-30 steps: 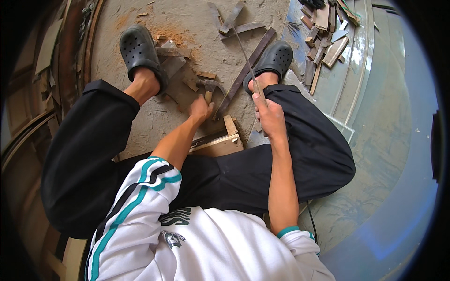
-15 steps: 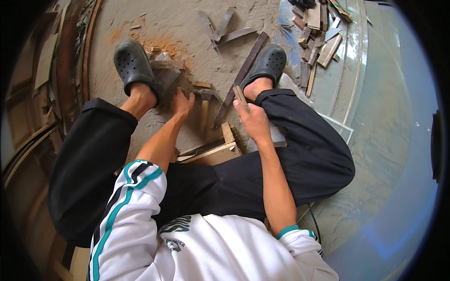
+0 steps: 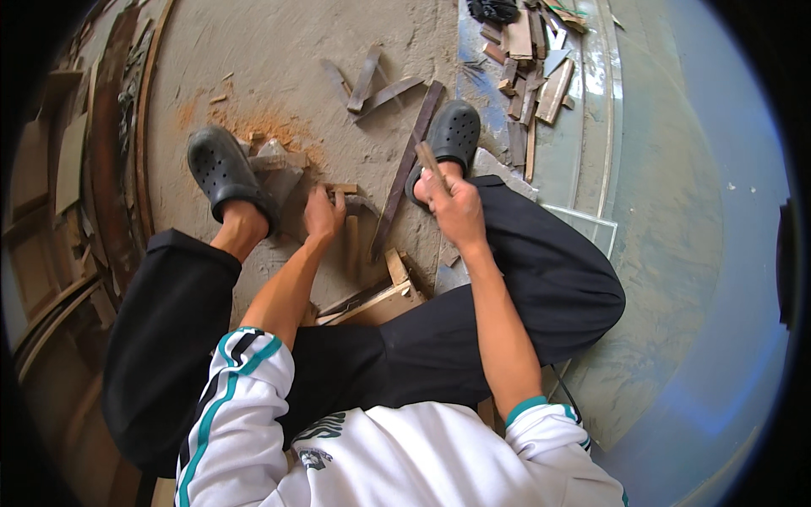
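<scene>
Item: left hand (image 3: 323,213), fingers closed on a small wood block (image 3: 342,189) against the floor. Right hand (image 3: 456,207) grips a thin wooden stick (image 3: 431,160), raised. Sawdust (image 3: 253,127) and offcuts (image 3: 367,80) lie beyond the fingertips; shaping seems part done.

hands (image 3: 325,213) 2 | black clogs (image 3: 221,173) 2 | loose wood strips (image 3: 365,80) 3 (crossed, beyond the feet) | long dark slat (image 3: 407,169) 1
</scene>
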A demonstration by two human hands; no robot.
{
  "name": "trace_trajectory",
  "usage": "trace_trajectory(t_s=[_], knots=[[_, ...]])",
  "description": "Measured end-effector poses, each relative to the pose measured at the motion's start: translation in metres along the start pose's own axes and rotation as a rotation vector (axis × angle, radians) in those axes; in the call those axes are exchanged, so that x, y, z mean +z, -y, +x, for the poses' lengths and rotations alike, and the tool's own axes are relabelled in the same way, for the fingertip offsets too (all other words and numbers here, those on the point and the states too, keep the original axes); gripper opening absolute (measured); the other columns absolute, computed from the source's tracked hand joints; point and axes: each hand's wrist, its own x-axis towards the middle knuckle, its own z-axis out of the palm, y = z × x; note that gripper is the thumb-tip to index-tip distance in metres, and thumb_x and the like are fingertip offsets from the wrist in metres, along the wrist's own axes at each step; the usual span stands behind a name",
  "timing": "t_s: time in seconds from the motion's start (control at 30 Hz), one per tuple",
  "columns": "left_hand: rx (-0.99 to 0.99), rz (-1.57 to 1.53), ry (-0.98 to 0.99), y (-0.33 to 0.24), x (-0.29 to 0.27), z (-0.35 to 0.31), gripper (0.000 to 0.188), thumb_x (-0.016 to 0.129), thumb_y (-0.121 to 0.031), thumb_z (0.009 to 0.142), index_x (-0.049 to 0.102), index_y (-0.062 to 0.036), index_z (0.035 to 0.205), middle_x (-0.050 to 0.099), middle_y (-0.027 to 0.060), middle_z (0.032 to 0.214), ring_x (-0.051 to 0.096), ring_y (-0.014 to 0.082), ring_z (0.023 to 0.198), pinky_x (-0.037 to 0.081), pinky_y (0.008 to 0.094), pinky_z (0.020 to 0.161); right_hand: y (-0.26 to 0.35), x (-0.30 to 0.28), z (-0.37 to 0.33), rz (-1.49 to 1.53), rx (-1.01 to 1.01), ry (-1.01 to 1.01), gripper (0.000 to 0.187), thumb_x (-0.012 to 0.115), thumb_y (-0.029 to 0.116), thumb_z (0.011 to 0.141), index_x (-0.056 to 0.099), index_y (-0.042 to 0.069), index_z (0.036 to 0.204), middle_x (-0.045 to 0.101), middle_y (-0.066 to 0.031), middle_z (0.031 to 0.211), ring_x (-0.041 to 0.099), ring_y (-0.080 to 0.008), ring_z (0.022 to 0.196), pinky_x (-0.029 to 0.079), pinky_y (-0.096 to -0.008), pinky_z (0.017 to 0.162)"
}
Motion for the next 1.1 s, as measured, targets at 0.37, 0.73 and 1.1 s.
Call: trace_trajectory(t_s=[0.37, 0.73, 1.1], knots=[[0.087, -0.606, 0.353, -0.164, 0.032, 0.04, 0.06, 0.063, -0.053, 0.097, 0.067, 0.0054, 0.109, 0.07, 0.0106, 0.092, 0.066, 0.0193, 0.076, 0.055, 0.0341, 0.071, -0.038, -0.076, 0.095, -0.203, -0.237, -0.101, 0.057, 0.055, 0.05, 0.099, 0.063, -0.001, 0.076, 0.061, -0.0281, 0.073, 0.063, -0.0485, 0.073, 0.048, -0.0492, 0.063], [-0.232, -0.598, 0.247, -0.198, 0.049, 0.043, 0.049, 0.071, -0.039, 0.087, 0.066, 0.0096, 0.089, 0.066, 0.0131, 0.08, 0.063, 0.0194, 0.068, 0.051, 0.0363, 0.064, -0.104, -0.097, 0.174, -0.065, -0.24, -0.092, 0.031, 0.066, 0.034, 0.095, 0.077, 0.006, 0.093, 0.076, -0.0104, 0.093, 0.072, -0.0206, 0.084, 0.055, -0.0327, 0.078], [-0.17, -0.461, 0.116, -0.114, -0.013, 0.048, 0.043, 0.069, -0.038, 0.091, 0.071, 0.0038, 0.085, 0.067, 0.007, 0.073, 0.062, 0.0165, 0.069, 0.049, 0.0354, 0.067, -0.205, -0.18, 0.338, -0.471, 0.4, -0.649, 0.074, 0.079, 0.047, 0.078, 0.058, -0.005, 0.127, 0.065, -0.0249, 0.126, 0.063, -0.0376, 0.119, 0.049, -0.0454, 0.104]])
